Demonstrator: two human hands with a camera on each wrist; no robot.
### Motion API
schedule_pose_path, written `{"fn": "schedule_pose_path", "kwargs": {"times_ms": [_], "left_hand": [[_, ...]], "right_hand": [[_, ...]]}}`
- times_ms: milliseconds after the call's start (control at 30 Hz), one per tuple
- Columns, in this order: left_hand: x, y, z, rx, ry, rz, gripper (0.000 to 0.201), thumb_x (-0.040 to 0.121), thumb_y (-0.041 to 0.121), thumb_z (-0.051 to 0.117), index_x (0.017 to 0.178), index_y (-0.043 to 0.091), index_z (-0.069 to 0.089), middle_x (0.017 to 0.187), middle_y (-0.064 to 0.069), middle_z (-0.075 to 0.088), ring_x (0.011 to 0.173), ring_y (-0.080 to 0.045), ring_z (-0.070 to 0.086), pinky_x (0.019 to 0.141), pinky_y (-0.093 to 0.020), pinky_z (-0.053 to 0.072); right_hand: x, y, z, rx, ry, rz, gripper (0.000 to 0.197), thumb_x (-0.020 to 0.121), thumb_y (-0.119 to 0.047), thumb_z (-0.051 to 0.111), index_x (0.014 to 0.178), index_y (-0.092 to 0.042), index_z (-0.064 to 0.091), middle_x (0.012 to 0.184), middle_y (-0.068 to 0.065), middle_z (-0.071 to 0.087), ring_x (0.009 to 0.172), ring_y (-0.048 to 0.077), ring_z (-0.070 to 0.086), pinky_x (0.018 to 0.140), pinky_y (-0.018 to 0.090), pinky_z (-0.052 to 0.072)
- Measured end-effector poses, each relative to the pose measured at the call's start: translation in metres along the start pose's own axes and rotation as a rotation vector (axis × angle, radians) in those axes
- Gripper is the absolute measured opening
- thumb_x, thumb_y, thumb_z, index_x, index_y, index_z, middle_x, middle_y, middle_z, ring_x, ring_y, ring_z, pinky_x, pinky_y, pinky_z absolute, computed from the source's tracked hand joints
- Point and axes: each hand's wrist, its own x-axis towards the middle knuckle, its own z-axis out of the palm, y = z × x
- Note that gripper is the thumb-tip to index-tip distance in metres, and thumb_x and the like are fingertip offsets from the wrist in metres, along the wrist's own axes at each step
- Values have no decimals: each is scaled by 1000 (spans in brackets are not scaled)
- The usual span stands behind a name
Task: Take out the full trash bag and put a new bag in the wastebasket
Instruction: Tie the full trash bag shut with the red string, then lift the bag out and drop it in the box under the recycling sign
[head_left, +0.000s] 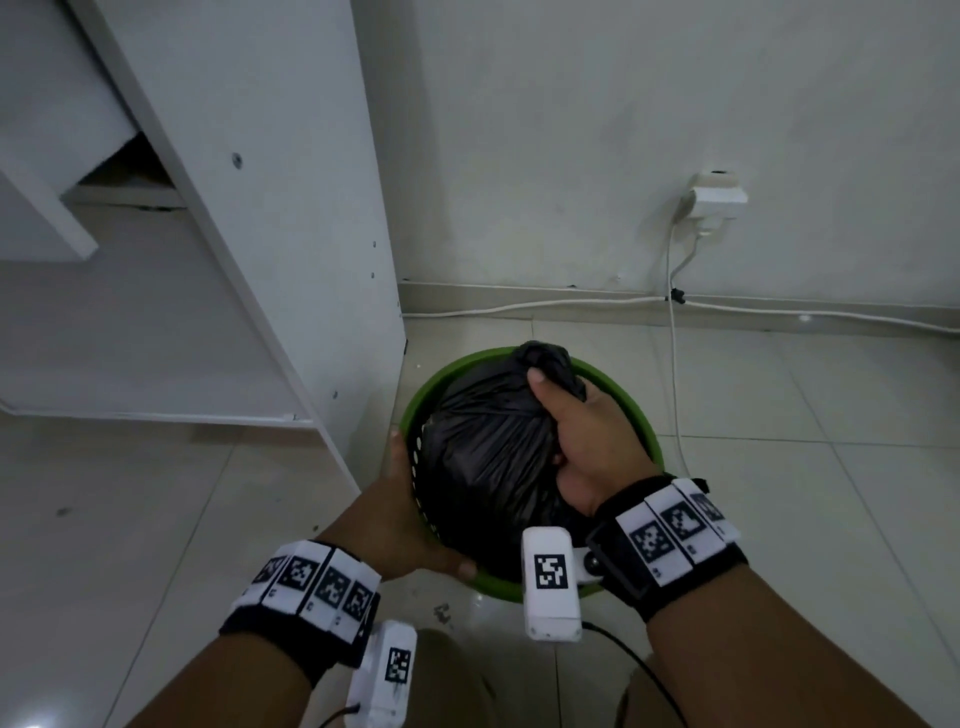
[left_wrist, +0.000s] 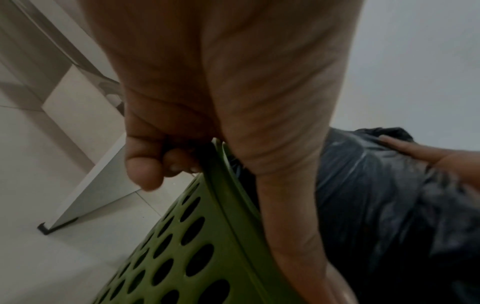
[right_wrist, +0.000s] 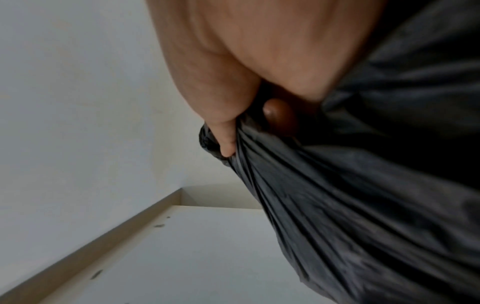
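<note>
A full black trash bag (head_left: 483, 447) with a knotted top sits in a round green perforated wastebasket (head_left: 631, 400) on the tiled floor. My right hand (head_left: 582, 441) grips the gathered neck of the bag (right_wrist: 337, 205) just below the knot, thumb pointing up along it. My left hand (head_left: 400, 514) holds the basket's near-left rim, fingers curled over the outside of the rim (left_wrist: 221, 185) and thumb along the front edge. The lower part of the bag is hidden inside the basket (left_wrist: 187, 257).
A white cabinet panel (head_left: 270, 234) stands directly left of the basket. The wall behind carries a socket with an adapter (head_left: 719, 197), and white cables (head_left: 672, 364) run down it and along the skirting. Open tiled floor lies to the right and the front left.
</note>
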Motion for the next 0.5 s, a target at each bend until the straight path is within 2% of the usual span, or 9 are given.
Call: {"fn": "schedule_pose_path", "kwargs": {"times_ms": [100,233,300,367,500], "left_hand": [[0,-2,3,19,26,34,176,26,61,97,152,39,-25,153,6,45,136,-14,49,112,-37,43],[-12,-5,11,58,113,93,159,38,72,89,155,40,-14,146,6,54,132,-14,54,109,-40,47],[-19,-6,19,86,182,92,150,43,79,82,156,40,-8,144,5,55,129,-17,55,106,-42,49],[-24,-7,27,104,238,83,140,46,82,78,155,40,1,143,4,56,128,-18,56,104,-43,50],[-27,-1,38,178,282,13,124,57,76,75,154,28,14,143,-2,55,127,-23,56,102,-37,50]], "right_hand": [[-10,-19,3,43,-12,-61,28,90,-20,70,113,-4,68,109,19,73,100,36,71,88,50,57],[-28,-45,4,58,-50,-139,27,91,-18,68,111,0,66,105,22,72,83,31,73,69,38,60],[-38,-55,3,53,-71,-167,30,91,-16,68,115,3,65,111,25,70,93,35,71,81,46,60],[-48,-64,2,45,-101,-191,31,92,-14,67,118,3,64,115,25,69,105,39,68,93,54,54],[-62,-85,2,33,-143,-237,32,93,-15,66,120,0,62,116,23,69,109,39,67,95,55,53]]}}
